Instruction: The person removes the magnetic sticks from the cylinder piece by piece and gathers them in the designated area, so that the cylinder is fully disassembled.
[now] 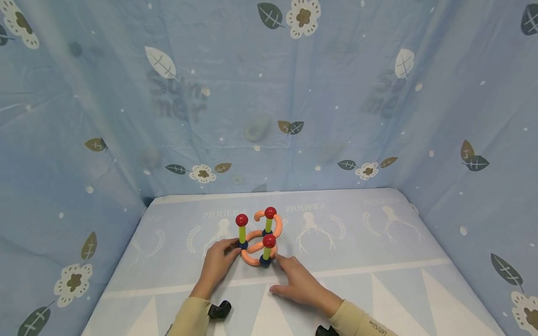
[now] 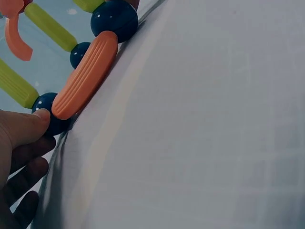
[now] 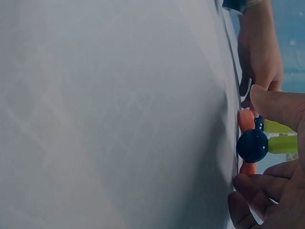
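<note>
A toy built of magnetic-style rods and balls stands on the table. Curved orange rods (image 1: 251, 259) join dark blue balls (image 1: 265, 262) at the base. Upright green rods (image 1: 242, 234) rise from these balls, each topped by a red ball (image 1: 241, 220). My left hand (image 1: 216, 263) pinches the leftmost blue ball (image 2: 51, 112) between thumb and fingers. On the near right side, my right hand (image 1: 300, 282) has its thumb spread away. Its fingertips reach an orange rod (image 3: 248, 168) beside the front blue ball (image 3: 252, 146); whether they touch it is hard to tell.
A pale patterned table (image 1: 357, 252) lies under the toy. Blue printed curtains (image 1: 260, 93) hang behind it and at both sides. Black wrist-worn devices (image 1: 220, 310) sit by both sleeves.
</note>
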A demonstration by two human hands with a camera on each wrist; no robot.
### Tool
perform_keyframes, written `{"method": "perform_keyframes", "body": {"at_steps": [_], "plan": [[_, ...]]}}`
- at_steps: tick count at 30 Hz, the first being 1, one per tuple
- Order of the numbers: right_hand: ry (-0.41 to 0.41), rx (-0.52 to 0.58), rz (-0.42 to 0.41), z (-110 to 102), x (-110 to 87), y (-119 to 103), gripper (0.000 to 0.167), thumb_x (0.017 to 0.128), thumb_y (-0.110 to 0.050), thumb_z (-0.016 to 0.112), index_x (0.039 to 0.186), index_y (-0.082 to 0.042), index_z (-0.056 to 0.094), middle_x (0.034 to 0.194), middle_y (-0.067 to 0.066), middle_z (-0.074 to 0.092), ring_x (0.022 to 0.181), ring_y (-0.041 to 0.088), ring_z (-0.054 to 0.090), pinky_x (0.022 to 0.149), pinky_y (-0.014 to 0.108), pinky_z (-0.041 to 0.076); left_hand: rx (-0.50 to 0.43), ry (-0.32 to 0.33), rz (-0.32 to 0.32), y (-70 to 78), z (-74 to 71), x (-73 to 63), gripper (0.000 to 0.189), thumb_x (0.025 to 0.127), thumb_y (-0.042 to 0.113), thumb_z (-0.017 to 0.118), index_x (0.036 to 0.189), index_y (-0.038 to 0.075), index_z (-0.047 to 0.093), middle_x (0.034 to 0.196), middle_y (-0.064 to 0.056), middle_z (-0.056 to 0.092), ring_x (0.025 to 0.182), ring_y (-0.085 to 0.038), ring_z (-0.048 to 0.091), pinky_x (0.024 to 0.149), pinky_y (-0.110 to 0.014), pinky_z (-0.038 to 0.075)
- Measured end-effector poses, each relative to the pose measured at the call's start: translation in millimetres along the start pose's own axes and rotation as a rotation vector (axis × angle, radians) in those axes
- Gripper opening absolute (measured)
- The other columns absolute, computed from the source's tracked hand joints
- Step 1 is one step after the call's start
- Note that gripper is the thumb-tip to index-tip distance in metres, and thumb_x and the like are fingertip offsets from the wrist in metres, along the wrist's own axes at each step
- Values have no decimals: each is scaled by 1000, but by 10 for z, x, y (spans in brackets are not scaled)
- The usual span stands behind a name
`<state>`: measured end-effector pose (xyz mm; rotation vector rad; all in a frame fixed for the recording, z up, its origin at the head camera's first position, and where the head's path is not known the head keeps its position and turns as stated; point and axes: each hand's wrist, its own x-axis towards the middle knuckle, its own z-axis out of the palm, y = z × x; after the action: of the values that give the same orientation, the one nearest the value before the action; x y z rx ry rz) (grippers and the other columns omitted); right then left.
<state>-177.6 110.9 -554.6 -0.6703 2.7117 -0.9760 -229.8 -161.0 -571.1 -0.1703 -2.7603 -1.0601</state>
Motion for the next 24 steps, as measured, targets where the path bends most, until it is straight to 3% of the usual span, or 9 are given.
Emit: {"method": "perform_keyframes", "body": {"at_steps": [6,13,18,24], "plan": [[11,41,19,-37,45,41,85,89,-44,78,155,-6,41,137,4,59,116,17,57,98,40,50,-7,-12,-28,-5,-1,5,38,92,23,78,128,11,72,110,-3,72,96,-19,64,85,-44,53],[102,143,71,-135,250,218,71,94,-33,75,151,-6,43,134,5,60,109,16,59,92,42,52,-69,-18,-46,-16,5,-62,48,92,27,78,135,11,66,118,-3,69,99,-18,62,86,-44,51],[148,178,108,-208,468,327,61,97,-30,71,149,-8,47,134,5,61,108,17,59,89,41,52,-86,-22,-18,-20,21,-108,48,92,26,78,136,11,65,122,-4,68,101,-17,62,88,-44,51],[153,195,129,-244,686,353,49,99,-33,68,142,-13,56,126,3,64,103,17,60,87,40,52,-59,18,13,-7,35,-113,42,93,25,76,132,11,68,120,-5,69,98,-18,64,85,-43,53]]}}
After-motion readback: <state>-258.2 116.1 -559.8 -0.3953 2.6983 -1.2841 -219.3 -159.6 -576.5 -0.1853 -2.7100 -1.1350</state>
